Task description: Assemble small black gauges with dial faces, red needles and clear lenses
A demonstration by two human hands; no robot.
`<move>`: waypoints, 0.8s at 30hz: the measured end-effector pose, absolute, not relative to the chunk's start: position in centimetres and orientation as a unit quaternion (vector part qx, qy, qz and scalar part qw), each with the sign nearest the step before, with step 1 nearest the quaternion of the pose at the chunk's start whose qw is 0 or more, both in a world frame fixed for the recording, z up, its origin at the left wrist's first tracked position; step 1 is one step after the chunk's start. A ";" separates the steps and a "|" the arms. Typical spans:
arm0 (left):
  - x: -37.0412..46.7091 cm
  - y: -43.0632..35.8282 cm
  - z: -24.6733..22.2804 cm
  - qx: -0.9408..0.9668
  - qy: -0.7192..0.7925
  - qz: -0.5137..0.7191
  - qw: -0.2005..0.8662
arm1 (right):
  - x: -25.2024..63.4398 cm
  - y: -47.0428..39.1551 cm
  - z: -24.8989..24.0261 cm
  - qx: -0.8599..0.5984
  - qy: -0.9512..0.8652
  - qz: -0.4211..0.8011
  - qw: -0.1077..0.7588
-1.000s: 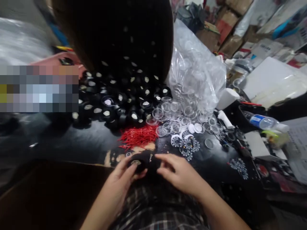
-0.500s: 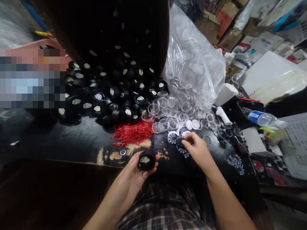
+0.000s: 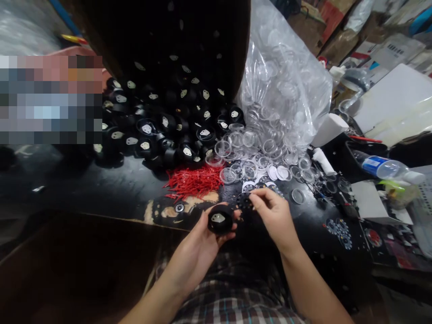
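Observation:
My left hand [image 3: 202, 238] grips a round black casing [image 3: 220, 219] with a pale plate in its middle, near the table's front edge. My right hand [image 3: 275, 215] pinches a small dark printed dial disc [image 3: 244, 201] just right of the casing, almost touching it. More printed dial discs [image 3: 258, 182] lie on the black table [image 3: 101, 189] just beyond my right hand. A heap of thin red pointers [image 3: 194, 180] lies ahead of my left hand.
A large pile of black casings [image 3: 168, 121] spills from a dark sack at the back. A clear plastic bag [image 3: 283, 81] holds clear round lenses, with several loose ones [image 3: 249, 153] in front. A water bottle [image 3: 384, 167], white boxes and clutter fill the right side.
My right hand reached out to the dial discs, picked one up and brought it back beside the casing. My left hand lifted the casing slightly and turned its plate upward.

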State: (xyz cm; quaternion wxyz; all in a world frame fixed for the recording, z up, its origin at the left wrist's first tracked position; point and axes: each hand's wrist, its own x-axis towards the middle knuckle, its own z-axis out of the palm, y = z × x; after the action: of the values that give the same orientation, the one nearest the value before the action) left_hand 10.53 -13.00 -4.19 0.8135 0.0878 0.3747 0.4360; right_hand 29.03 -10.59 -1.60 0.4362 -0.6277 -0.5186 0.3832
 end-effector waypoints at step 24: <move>10.4 -13.0 -3.8 0.141 0.417 0.495 0.749 | 24.7 -10.7 -0.5 -0.595 -0.559 0.406 0.410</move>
State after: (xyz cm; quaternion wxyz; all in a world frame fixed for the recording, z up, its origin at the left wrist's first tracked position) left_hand 10.42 -12.96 -3.84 0.7493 0.1406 0.4171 0.4948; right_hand 24.71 -10.71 -0.53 0.4100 -0.5953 -0.5593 0.4058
